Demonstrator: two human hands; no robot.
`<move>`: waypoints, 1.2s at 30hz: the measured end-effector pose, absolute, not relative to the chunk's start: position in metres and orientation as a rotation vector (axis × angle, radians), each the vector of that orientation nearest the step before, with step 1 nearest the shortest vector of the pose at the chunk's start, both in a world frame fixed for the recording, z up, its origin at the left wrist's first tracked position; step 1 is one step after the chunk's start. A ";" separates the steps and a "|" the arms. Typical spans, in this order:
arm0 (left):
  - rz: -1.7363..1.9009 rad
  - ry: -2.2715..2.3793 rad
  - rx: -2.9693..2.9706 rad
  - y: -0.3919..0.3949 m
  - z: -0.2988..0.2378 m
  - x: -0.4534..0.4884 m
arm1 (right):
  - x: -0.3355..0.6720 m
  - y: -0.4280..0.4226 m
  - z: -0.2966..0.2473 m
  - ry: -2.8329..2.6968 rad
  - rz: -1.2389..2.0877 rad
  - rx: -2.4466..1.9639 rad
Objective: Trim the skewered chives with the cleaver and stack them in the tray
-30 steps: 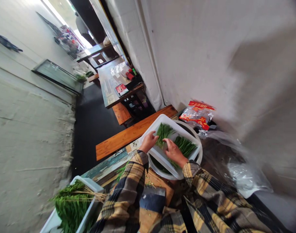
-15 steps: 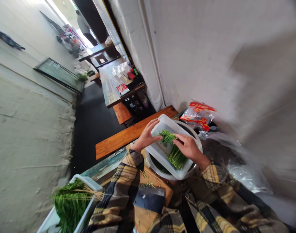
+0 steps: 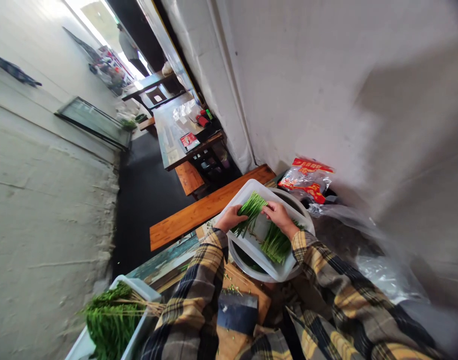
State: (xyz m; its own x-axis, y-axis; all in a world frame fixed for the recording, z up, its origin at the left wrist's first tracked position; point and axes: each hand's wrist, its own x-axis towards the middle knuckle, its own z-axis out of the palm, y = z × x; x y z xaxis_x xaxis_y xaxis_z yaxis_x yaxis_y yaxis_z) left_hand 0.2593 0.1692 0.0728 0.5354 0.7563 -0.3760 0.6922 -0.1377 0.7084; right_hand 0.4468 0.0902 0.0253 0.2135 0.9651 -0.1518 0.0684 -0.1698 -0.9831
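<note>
Green stalks [image 3: 251, 206] lie bunched between your hands in the white tray [image 3: 277, 274]. Your left hand [image 3: 231, 218] closes round their near ends. Your right hand [image 3: 277, 214] rests fingers on top, and you can't tell whether it grips. They look light, limp and easily bruised, so hold them mid-bunch. A second bunch [image 3: 276, 244] lies just under your right wrist.

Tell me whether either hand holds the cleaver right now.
No, the cleaver lies on the wooden board, while the left hand and right hand are both on the green stalks in the white tray.
</note>
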 end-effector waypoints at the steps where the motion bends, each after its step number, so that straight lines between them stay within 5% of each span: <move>1: 0.081 1.228 1.925 0.171 0.068 0.260 | 0.444 0.093 0.018 -1.019 1.114 -1.499; 12: 0.080 1.663 2.330 0.135 0.046 0.281 | 0.437 0.121 -0.031 -0.952 1.125 -1.624; 36: -0.219 1.476 2.671 0.100 0.043 0.282 | 0.437 0.124 -0.033 -1.254 0.783 -1.889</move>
